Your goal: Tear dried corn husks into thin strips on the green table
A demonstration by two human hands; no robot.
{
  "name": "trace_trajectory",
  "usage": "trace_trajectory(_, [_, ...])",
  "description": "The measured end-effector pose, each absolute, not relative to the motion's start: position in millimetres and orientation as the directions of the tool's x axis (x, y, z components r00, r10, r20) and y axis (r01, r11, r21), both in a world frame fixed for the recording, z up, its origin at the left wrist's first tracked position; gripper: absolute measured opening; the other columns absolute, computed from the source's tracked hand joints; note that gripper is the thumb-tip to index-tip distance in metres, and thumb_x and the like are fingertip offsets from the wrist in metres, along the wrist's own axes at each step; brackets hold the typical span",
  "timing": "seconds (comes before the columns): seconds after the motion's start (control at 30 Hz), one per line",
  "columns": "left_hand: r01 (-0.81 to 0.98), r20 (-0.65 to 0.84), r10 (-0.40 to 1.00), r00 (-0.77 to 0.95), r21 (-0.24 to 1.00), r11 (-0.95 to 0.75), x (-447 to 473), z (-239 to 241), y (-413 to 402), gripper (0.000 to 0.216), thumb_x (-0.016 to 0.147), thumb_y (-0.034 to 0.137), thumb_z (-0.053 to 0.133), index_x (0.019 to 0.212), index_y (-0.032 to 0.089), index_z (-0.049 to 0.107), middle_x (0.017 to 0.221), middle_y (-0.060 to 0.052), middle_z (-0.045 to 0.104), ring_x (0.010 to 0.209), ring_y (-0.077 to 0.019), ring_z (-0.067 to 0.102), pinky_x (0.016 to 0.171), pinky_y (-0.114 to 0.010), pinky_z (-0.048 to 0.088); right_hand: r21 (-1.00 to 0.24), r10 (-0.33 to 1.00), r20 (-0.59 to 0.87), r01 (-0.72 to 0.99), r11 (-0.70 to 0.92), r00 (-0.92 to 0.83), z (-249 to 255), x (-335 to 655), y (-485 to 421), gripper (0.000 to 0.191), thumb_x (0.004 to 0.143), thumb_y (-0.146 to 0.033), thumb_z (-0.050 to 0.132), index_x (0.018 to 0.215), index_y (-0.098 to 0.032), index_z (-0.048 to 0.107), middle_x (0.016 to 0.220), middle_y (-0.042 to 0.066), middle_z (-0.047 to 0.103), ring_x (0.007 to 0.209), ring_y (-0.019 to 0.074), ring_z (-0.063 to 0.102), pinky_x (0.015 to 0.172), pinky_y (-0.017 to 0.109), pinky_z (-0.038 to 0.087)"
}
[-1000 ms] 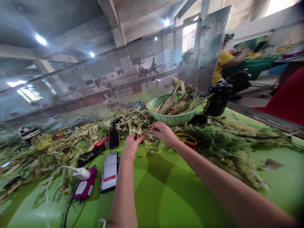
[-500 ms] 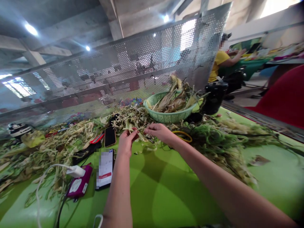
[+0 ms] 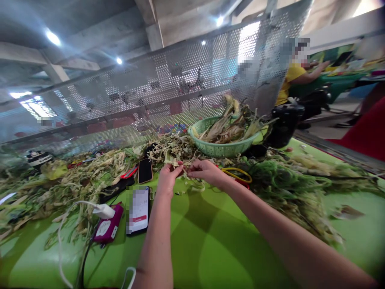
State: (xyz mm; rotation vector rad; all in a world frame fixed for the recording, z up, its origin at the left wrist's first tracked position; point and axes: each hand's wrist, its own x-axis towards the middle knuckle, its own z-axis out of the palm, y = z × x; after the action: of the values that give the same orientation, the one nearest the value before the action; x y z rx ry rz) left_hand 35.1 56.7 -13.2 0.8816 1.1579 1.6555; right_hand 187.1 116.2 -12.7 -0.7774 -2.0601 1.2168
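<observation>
My left hand [image 3: 169,178] is closed, with thumb and fingers pinching a pale strip of corn husk [image 3: 168,157] above the green table. Just right of it, my right hand [image 3: 207,172] is also closed, its fingertips pinched together at the strip's near end. The fingertips of both hands nearly meet, and what lies between them is small and partly hidden. Directly behind the hands is a heap of pale, dried husk pieces [image 3: 177,145]. Small husk scraps [image 3: 197,185] lie on the table below my fingers.
A green basket [image 3: 224,149] of dried corn husks stands behind. Green fibres [image 3: 288,180] spread right; husk strips [image 3: 99,170] pile left. Two phones [image 3: 145,171], a purple power bank [image 3: 108,225] with cables and a yellow ring [image 3: 239,173] lie about. A perforated metal panel [image 3: 135,108] stands behind.
The camera view has turned slightly left, so everything sits further right. My fingertips are a little closer together, still at the husk strip.
</observation>
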Motion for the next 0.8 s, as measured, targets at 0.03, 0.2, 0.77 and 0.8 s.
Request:
trace_trajectory(0.03, [-0.271, 0.056, 0.939, -0.339, 0.950, -0.155, 35, -13, 57, 0.030, 0.054, 0.025, 0.079, 0.080, 0.015, 0.066, 0.073, -0.001, 0.067, 0.071, -0.0136, 0.063, 0.075, -0.028, 0.049, -0.898, 0.750, 0.214, 0.176, 0.403, -0.626, -15, 187, 117, 0.026, 0.068, -0.040, 0.065, 0.069, -0.014, 0.065, 0.063, 0.000, 0.059, 0.060, 0.0126, 0.050, 0.058, 0.024, 0.038])
trace_trajectory(0.2, [-0.233, 0.079, 0.934, -0.350, 0.958, -0.169, 33, -14, 57, 0.025, 0.056, 0.024, 0.077, 0.077, 0.014, 0.066, 0.073, -0.001, 0.067, 0.069, -0.0132, 0.062, 0.076, -0.029, 0.050, -0.871, 0.784, 0.231, 0.236, 0.430, -0.576, -18, 187, 122, 0.025, 0.070, -0.040, 0.060, 0.073, -0.015, 0.064, 0.064, 0.000, 0.059, 0.060, 0.0129, 0.049, 0.057, 0.024, 0.038])
trace_trajectory(0.77, [-0.029, 0.131, 0.962, -0.239, 0.989, -0.142, 26, -17, 56, 0.026, 0.059, 0.028, 0.078, 0.080, 0.015, 0.069, 0.074, -0.003, 0.068, 0.065, -0.0144, 0.060, 0.069, -0.028, 0.048, -0.666, 0.747, 0.494, 0.359, 0.654, -0.445, -13, 195, 126, 0.019, 0.081, -0.033, 0.050, 0.070, -0.018, 0.054, 0.078, 0.003, 0.057, 0.072, 0.0155, 0.052, 0.067, 0.025, 0.039])
trace_trajectory(0.8, [-0.055, 0.114, 0.961, -0.251, 0.990, -0.132, 27, -16, 56, 0.025, 0.058, 0.027, 0.078, 0.079, 0.016, 0.069, 0.074, -0.003, 0.068, 0.065, -0.0143, 0.060, 0.070, -0.028, 0.048, -0.674, 0.750, 0.494, 0.352, 0.650, -0.440, -12, 195, 126, 0.019, 0.081, -0.033, 0.050, 0.070, -0.018, 0.054, 0.078, 0.003, 0.058, 0.072, 0.0155, 0.051, 0.067, 0.025, 0.039])
